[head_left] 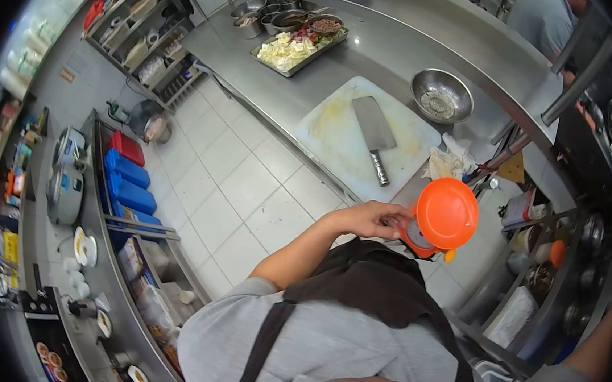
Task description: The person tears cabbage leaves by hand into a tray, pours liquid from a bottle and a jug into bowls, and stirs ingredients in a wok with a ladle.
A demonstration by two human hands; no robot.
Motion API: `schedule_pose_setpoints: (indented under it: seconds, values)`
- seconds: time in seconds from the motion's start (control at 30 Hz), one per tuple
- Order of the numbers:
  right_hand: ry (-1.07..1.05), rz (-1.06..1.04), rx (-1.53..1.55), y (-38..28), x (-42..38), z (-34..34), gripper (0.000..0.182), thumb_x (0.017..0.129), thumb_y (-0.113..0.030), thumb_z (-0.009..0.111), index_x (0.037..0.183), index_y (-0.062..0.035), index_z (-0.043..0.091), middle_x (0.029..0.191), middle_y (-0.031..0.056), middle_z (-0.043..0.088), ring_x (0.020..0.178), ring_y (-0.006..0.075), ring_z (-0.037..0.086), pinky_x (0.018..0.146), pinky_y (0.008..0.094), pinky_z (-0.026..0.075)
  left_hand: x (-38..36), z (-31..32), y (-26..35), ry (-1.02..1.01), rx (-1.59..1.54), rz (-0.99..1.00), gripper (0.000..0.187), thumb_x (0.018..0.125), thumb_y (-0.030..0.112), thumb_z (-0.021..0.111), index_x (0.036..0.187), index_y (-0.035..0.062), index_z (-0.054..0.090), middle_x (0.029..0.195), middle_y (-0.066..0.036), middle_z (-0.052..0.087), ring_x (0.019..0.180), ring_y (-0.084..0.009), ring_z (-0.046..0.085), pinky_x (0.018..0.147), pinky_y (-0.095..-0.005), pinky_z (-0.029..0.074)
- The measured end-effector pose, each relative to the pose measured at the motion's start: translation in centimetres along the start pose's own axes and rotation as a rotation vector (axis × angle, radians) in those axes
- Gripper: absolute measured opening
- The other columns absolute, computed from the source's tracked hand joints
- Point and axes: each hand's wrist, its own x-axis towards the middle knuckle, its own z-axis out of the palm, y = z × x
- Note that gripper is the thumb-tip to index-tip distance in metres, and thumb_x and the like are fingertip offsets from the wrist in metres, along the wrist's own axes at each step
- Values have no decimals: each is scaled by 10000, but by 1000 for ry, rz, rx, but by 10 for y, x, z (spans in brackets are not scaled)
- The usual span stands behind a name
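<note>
The left hand (377, 220) is gripping an orange scale (448, 214) at one side, the fingers seemingly clamping on its body, near the cutting board (326, 131). The right hand is lying out of view, its fingers unverifiable. One-sided support could be letting the scale tip; careless reaching could be knocking the cleaver (375, 124)

The left forearm (299, 250) angles inward before the waist, the left hand's (375, 220) fingers bent; the right forearm (605, 333) stretches outward, the right hand seemingly out of view.
</note>
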Motion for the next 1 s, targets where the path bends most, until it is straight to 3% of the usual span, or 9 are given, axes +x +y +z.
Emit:
schedule_pose_setpoints:
  seconds: [0.27,0.33,0.4,0.43,0.47,0.5,0.57,0.8,1.0]
  values:
    - [207,-126,113,44,15,79,460,1005,-420,422,1350,-123,491,1233,130,559,1078,267,593,833,343,559,-134,15,-286,599,294,-875,547,730,295,680,1218,59,607,774,-164,692,709,-297,678,656,-407,541]
    - [238,-135,113,50,12,88,463,1004,-415,427,1350,-114,489,1222,131,564,1069,264,596,829,338,560,-237,42,-439,269,674,-1059,521,746,308,665,1200,56,625,1048,-182,683,962,-302,655,827,-415,523]
    - [295,-113,129,62,9,100,465,1003,-410,433,1350,-105,487,1212,133,569,1061,261,600,825,332,561,-318,75,-374,307,175,-1449,402,761,296,664,1080,52,686,1184,-177,635,1018,-299,634,867,-419,508]
    - [327,-83,133,69,9,104,467,1003,-408,436,1350,-100,486,1206,133,571,1056,260,601,823,329,561,-396,101,-361,289,473,-489,284,739,205,741,910,-15,685,896,-213,679,737,-266,665,666,-388,538]
    - [342,-62,129,75,8,108,468,1002,-405,439,1350,-95,485,1201,134,573,1052,259,603,821,326,562,-358,116,-222,405,410,-821,274,789,250,674,915,7,691,954,-166,682,811,-270,665,699,-400,544]
    - [361,-68,103,79,9,110,470,1002,-403,441,1350,-90,484,1196,134,576,1048,257,605,819,324,562,-368,105,-283,308,150,-1359,248,796,227,692,829,-16,657,756,-155,640,616,-249,625,564,-373,531]
    - [367,-127,57,79,9,106,473,1001,-398,447,1350,-81,482,1185,136,581,1039,254,609,815,318,564,-377,97,-330,518,-136,-1631,252,796,201,705,824,-40,635,654,-134,579,500,-230,555,484,-378,506]
    - [505,-411,-184,95,40,100,485,999,-381,467,1351,-48,474,1147,140,597,1009,244,621,800,298,567,-323,-3,-356,859,-467,-1244,337,837,117,653,1163,52,599,1032,-156,639,788,-261,653,651,-394,563]
    - [855,-649,-434,147,80,121,496,996,-367,484,1351,-20,468,1115,143,612,984,236,632,788,282,571,-344,-161,-362,977,-447,-1034,489,824,100,651,1291,39,518,1052,-157,661,882,-268,679,648,-405,578]
